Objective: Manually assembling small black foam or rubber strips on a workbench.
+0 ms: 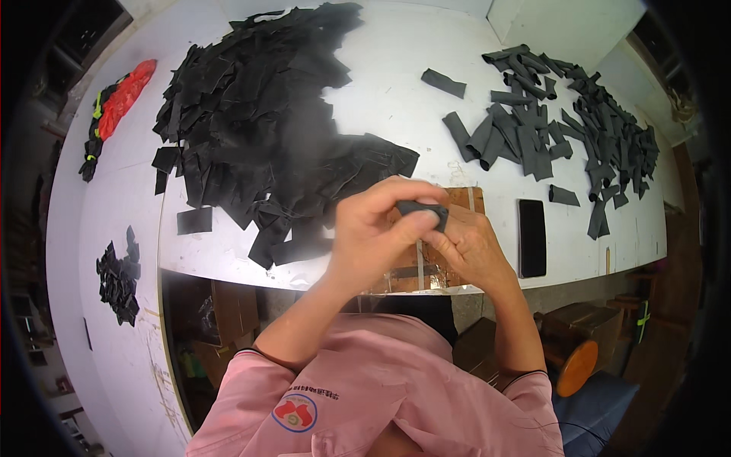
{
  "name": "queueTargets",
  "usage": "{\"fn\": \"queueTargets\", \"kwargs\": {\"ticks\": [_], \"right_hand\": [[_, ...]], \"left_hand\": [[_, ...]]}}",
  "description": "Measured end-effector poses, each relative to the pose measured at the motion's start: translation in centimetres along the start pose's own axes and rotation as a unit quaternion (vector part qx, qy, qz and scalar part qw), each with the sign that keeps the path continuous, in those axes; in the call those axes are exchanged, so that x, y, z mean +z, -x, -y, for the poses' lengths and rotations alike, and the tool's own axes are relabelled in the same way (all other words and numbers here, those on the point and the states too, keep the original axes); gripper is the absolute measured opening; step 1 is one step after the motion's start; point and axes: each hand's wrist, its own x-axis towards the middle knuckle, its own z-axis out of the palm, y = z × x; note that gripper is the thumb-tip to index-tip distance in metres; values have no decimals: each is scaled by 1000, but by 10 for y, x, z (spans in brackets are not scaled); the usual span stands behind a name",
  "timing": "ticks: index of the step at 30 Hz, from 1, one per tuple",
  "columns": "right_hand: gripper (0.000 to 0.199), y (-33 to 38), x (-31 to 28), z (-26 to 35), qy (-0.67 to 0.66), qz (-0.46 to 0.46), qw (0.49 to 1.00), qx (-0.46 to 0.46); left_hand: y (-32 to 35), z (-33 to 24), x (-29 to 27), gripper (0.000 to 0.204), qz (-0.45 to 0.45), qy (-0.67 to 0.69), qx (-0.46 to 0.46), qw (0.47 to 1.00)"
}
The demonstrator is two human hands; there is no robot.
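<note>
Above the table's front edge my two hands are together on a small dark grey fabric tube. My left hand is closed, its thumb lying along the near side of the tube. Closed at the tube's right end is my right hand, with its fingers partly hidden. Under my hands lies a brown taped cardboard piece. To the left and farther back spreads a large heap of flat black fabric pieces. Similar dark grey fabric tubes lie scattered at the right, denser toward the far right.
A black phone lies on the white table, right of my hands. On the left side table are a red plastic bag and a small pile of black scraps. Boxes and a round orange stool stand below, at right.
</note>
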Motion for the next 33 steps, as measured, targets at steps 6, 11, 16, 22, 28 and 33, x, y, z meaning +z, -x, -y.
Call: {"fn": "queueTargets", "kwargs": {"ticks": [6, 11, 16, 22, 28, 33], "right_hand": [[20, -2, 4, 2, -18, -48, 999, 0], [21, -7, -4, 1, -55, -11, 998, 5], [44, -28, -58, -19, -525, -73, 844, 80], [36, 11, -16, -32, -359, -180, 863, 305], [18, 32, 33, 43, -343, -16, 905, 252], [25, 9, 71, 48, -744, -25, 590, 313]], "left_hand": [[-7, -2, -8, 9, 36, -202, 95, 974], [-12, 18, -18, 7, -6, -143, 105, 984], [-54, 81, -107, 33, -80, -591, 137, 791], [-63, 113, -156, 4, 44, -734, 24, 677], [-45, 39, -126, 15, -114, -284, -112, 945], [-11, -9, -88, 8, 29, -5, -386, 922]]}}
